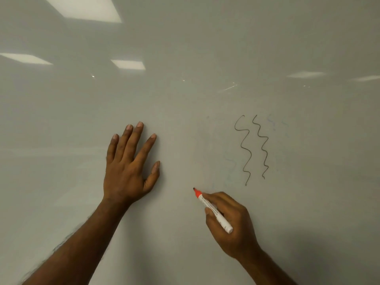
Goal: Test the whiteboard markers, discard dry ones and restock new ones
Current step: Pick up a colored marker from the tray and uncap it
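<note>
Nearest, the right hand (231, 221) is wrapped around an uncapped white marker (213, 210) with an orange collar, its tip at the whiteboard (185, 99), seemingly just touching. Left of it, the left hand (127, 165) lies flat, fingers spread, holding nothing. Farther right, two dark squiggles (253, 149) suggest testing is underway; discarding and restocking appear still ahead.

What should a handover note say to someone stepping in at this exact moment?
Left hand: open, flat on the whiteboard, holding nothing.
Right hand: fingers closed on an uncapped orange-collared marker, tip at the board.
Done: two dark wavy test lines sit up and right of the tip; faint bluish traces beside them.
Left: no visible mark from this marker yet. Other markers, bin and new stock are out of view.
</note>
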